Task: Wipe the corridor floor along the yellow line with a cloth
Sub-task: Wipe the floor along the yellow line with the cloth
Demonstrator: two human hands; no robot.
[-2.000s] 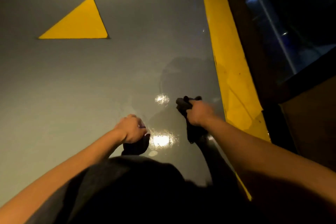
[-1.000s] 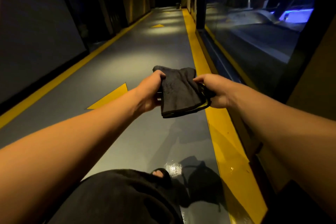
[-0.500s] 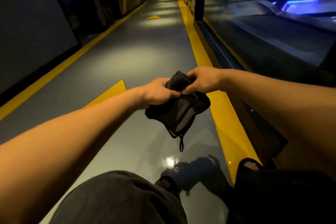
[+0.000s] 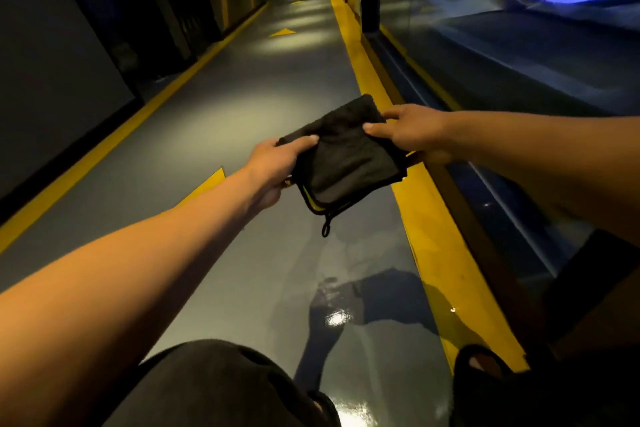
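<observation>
Well above the glossy grey corridor floor [image 4: 249,135], we hold a folded black cloth with a yellow edge and a small hanging loop [image 4: 349,163] between both hands. Our left hand [image 4: 277,166] grips its left side, thumb on top and fingers curled underneath. Our right hand [image 4: 412,130] pinches the right edge, thumb pressed on the upper face. Below the cloth, the painted yellow line [image 4: 436,246] runs along the floor's right edge, beside a dark glass wall [image 4: 519,55]. Near our dark-clothed knee [image 4: 214,388], the floor shines wet.
</observation>
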